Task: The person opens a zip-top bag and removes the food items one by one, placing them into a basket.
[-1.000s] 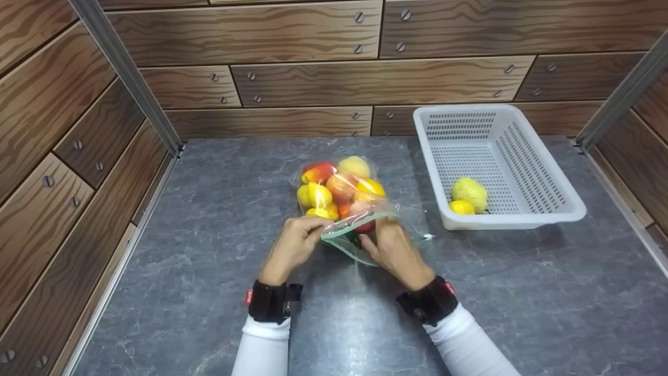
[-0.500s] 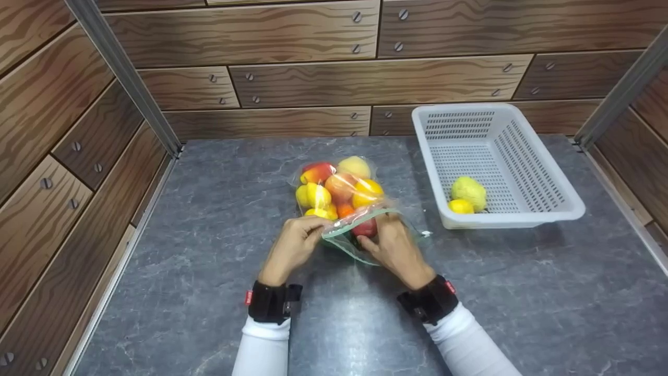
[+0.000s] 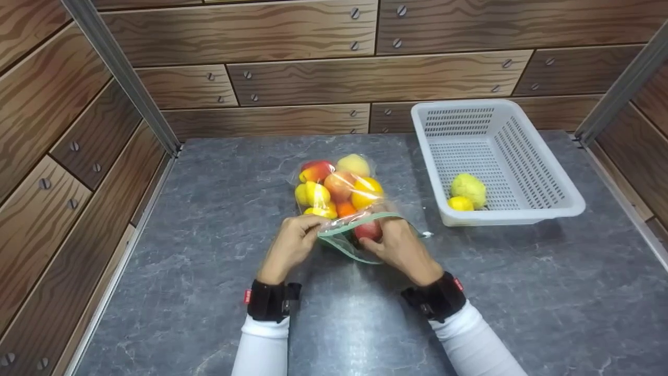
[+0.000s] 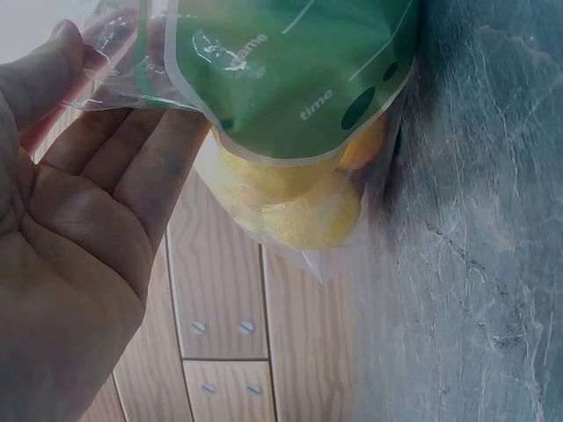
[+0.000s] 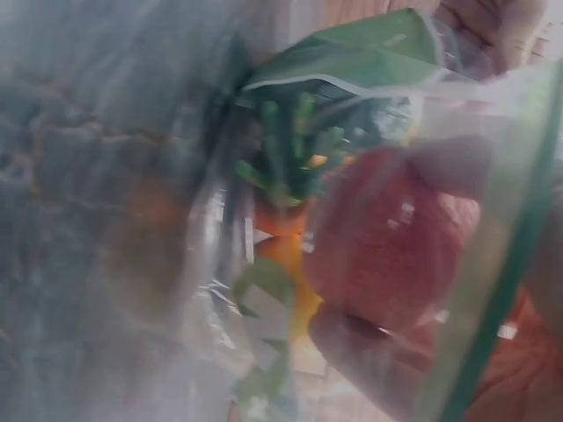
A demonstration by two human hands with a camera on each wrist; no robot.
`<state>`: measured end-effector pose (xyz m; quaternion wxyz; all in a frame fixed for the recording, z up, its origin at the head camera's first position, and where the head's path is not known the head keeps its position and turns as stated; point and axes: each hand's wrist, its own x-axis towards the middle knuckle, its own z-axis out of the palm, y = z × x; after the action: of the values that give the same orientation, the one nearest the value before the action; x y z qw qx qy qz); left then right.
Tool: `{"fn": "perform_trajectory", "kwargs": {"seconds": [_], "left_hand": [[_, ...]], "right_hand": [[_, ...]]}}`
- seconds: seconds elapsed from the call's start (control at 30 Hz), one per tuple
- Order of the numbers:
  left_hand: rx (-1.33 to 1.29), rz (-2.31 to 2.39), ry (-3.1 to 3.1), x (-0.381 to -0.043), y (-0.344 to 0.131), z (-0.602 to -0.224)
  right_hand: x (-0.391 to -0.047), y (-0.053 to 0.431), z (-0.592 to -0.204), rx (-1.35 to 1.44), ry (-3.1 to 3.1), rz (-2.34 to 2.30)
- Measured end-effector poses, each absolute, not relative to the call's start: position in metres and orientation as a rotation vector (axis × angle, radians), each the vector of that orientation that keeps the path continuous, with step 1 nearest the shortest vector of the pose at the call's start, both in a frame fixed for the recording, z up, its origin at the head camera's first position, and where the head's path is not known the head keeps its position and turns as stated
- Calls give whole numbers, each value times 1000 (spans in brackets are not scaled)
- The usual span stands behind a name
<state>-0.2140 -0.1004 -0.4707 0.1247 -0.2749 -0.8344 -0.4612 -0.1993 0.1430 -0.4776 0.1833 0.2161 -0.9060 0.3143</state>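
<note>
A clear zip bag [image 3: 344, 227] with a green seal lies on the table, its mouth agape towards me and several fruits inside. My left hand [image 3: 289, 244] pinches the left edge of that mouth; in the left wrist view, the thumb and fingers of the hand [image 4: 79, 202] hold the clear plastic beside the green printed panel [image 4: 290, 70]. Inside the mouth, my right hand [image 3: 404, 248] grips a round reddish fruit [image 3: 368, 230]. Through the plastic in the right wrist view, fingers and thumb lie around this fruit [image 5: 387, 237]. An orange [image 3: 367, 192] and a yellow pear-shaped fruit [image 3: 315, 194] show farther in.
A white perforated basket [image 3: 561, 180] stands at the right. In its near left corner sit a bumpy yellow-green fruit [image 3: 468, 190] and a lemon-yellow fruit [image 3: 461, 203]. Wood-patterned walls [image 3: 302, 78] border the grey table [image 3: 219, 188] at the back and sides.
The reddish fruit shows more clearly inside the bag's mouth, between my right fingers. My right hand has shifted slightly to the right; the left keeps its hold on the bag's edge.
</note>
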Motion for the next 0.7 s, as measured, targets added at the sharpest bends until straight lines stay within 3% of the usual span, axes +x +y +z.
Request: {"fn": "perform_trajectory", "kwargs": {"seconds": [0.7], "left_hand": [[-794, -1379, -2431, -214, -101, -471]], "right_hand": [[-188, 158, -444, 804, -2723, 912]]}}
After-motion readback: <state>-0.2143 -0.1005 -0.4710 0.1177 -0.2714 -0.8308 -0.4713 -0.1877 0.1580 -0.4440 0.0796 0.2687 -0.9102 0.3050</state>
